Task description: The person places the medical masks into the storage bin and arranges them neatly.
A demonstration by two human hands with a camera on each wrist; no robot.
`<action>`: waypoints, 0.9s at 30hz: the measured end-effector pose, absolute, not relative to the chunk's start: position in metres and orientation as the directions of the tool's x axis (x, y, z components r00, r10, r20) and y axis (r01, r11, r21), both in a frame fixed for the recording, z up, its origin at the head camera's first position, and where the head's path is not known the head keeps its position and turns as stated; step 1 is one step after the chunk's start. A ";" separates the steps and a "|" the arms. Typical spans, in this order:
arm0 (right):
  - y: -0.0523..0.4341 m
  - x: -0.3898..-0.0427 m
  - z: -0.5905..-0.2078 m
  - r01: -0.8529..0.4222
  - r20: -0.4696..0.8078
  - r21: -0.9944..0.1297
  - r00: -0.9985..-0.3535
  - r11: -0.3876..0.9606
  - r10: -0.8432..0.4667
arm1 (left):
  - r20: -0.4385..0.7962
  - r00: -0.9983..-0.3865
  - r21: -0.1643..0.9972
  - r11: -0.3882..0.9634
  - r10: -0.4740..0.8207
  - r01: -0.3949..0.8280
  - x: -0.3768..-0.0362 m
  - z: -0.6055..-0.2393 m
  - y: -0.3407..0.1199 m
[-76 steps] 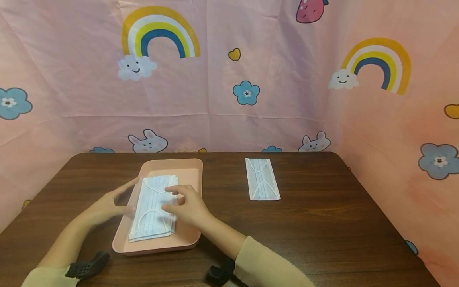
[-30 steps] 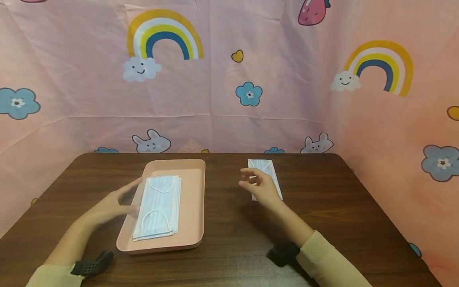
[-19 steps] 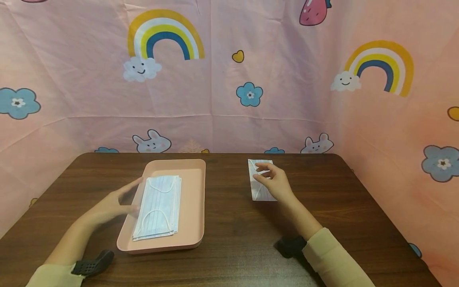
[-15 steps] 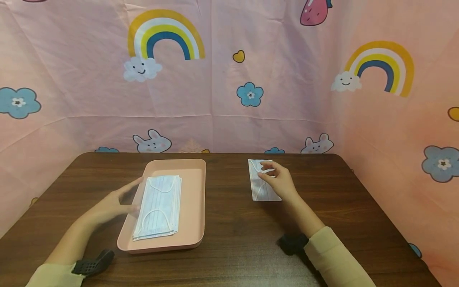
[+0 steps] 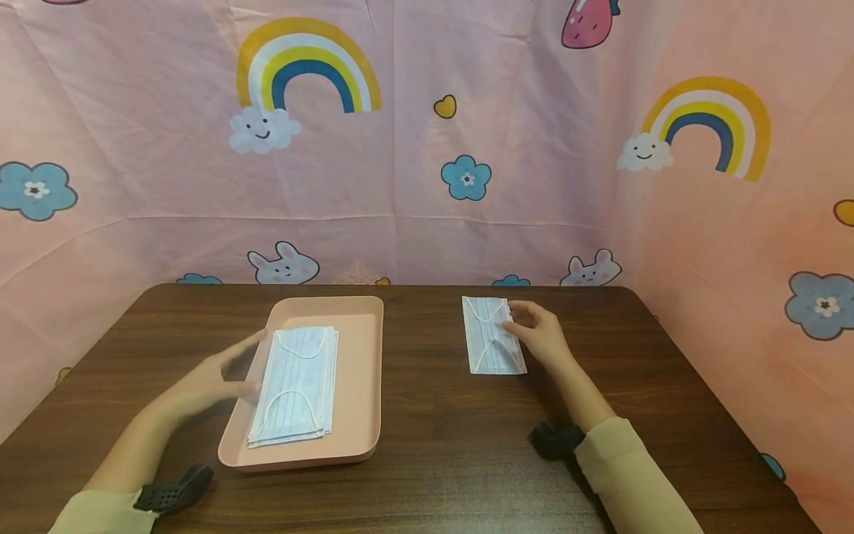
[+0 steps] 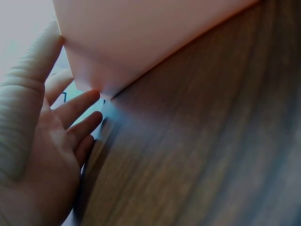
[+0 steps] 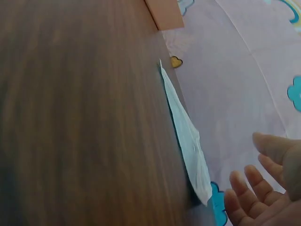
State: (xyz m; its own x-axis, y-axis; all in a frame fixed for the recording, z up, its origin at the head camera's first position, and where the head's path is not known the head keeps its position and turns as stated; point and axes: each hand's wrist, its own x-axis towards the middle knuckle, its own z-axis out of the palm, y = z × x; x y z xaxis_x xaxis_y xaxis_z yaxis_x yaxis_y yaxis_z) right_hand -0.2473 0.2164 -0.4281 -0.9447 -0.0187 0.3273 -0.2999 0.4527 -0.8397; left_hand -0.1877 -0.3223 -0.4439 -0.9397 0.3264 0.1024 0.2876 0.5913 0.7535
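A light blue face mask [image 5: 491, 345] with white ear loops lies flat on the dark wooden table. At its right edge hovers my right hand [image 5: 542, 335], thumb and fingers apart; the right wrist view shows a gap between that hand and the mask [image 7: 188, 141]. Several face masks lie stacked [image 5: 293, 389] in a pink tray [image 5: 358, 371] on the left. My left hand [image 5: 200, 382] touches the tray's left side. In the left wrist view its thumb and fingertips [image 6: 89, 99] meet the tray wall [image 6: 136, 37] without curling round it.
The brown tabletop [image 5: 434, 445] runs between the tray and the lone mask. A pink printed cloth [image 5: 534, 133] hangs behind the table and along its sides. Black straps with small devices [image 5: 175, 489] sit on both wrists.
My right hand has moved from above the tray to over the lone mask, then on to its right edge. The left hand stays at the tray, and the masks lie in place.
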 end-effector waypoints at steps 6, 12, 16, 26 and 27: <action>0.226 -0.252 -0.437 -0.254 0.271 -0.841 -0.962 0.478 -0.035 | 0.105 -0.939 0.748 0.596 0.327 0.291 -0.187 -0.444 -0.322; 0.232 -0.255 -0.442 -0.235 0.253 -0.817 -0.967 0.526 -0.039 | 0.098 -0.943 0.752 0.597 0.318 0.279 -0.188 -0.444 -0.322; 0.235 -0.259 -0.445 -0.215 0.231 -0.797 -0.972 0.565 -0.043 | 0.097 -0.944 0.754 0.596 0.315 0.276 -0.188 -0.444 -0.322; 0.239 -0.267 -0.446 -0.207 0.207 -0.760 -0.976 0.615 -0.072 | 0.098 -0.941 0.754 0.593 0.324 0.283 -0.188 -0.445 -0.322; 0.239 -0.268 -0.446 -0.208 0.206 -0.755 -0.976 0.622 -0.076 | 0.099 -0.941 0.752 0.595 0.324 0.284 -0.188 -0.445 -0.322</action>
State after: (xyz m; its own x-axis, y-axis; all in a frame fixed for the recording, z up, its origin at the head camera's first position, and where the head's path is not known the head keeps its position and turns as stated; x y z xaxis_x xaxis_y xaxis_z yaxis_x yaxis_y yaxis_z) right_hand -0.2681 0.2386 -0.4459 -0.9756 -0.0762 0.2061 -0.2081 0.6219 -0.7549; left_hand -0.1877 -0.3225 -0.4449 -0.9407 0.3245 0.0986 0.2840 0.5950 0.7519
